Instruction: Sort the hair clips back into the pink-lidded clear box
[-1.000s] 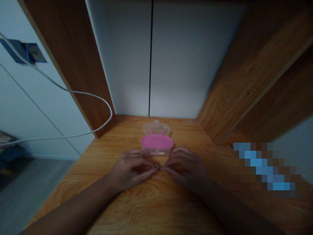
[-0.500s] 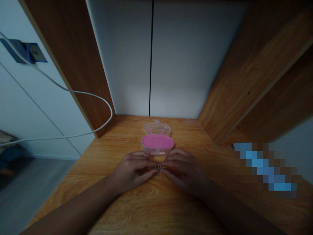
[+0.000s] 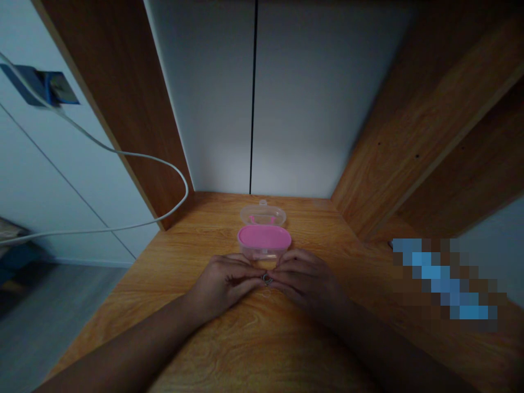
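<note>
Between the fingertips of both hands is a small looped metal piece (image 3: pixel 267 279), like thin wire rings; its exact kind is too small to tell. My left hand (image 3: pixel 229 284) pinches it from the left with thumb and forefinger. From the other side my right hand (image 3: pixel 309 281) grips it the same way. Just beyond my fingers stands a clear plastic case with a pink inner cover (image 3: pixel 264 237). Its transparent lid (image 3: pixel 262 214) is tipped back behind it. On the wood below the metal piece lies a faint thin loop (image 3: pixel 267 293), hard to make out.
The wooden tabletop (image 3: pixel 245 349) runs back to white panels (image 3: pixel 303 109). Wooden boards rise at the left (image 3: pixel 118 109) and right (image 3: pixel 393 136). A white cable (image 3: pixel 164 161) loops in from the left. A blurred-out blue object (image 3: pixel 444 281) lies at the right.
The metal loops look closer together and turned between my fingertips. My fingertips have drawn slightly closer to each other. The case and its lid stay put.
</note>
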`<state>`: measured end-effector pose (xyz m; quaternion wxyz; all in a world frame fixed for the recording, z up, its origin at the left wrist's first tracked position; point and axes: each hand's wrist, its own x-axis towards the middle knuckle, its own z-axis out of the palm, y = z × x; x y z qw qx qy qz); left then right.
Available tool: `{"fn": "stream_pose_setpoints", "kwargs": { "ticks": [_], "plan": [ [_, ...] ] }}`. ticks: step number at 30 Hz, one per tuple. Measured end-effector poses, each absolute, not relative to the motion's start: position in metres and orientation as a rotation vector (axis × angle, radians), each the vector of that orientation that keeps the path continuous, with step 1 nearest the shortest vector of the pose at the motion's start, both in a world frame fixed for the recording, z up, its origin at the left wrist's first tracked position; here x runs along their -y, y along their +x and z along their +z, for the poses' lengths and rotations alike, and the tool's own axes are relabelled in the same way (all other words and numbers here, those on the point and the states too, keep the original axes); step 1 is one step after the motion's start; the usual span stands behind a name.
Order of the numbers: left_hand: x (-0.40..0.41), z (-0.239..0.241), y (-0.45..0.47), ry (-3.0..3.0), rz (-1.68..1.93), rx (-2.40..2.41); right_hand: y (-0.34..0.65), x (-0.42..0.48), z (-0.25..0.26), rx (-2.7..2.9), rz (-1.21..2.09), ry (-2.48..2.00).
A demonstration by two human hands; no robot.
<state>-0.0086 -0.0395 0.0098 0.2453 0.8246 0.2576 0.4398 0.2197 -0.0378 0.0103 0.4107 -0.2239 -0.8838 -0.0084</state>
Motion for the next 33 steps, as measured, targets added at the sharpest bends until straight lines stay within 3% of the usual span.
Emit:
{"fn": "stream_pose_setpoints", "kwargs": {
  "ticks": [33],
  "plan": [
    [0.044,0.014,-0.006,2.089,1.121,-0.780,0.215,0.047,0.019,2.230,-0.044,-0.491]
  ]
}}
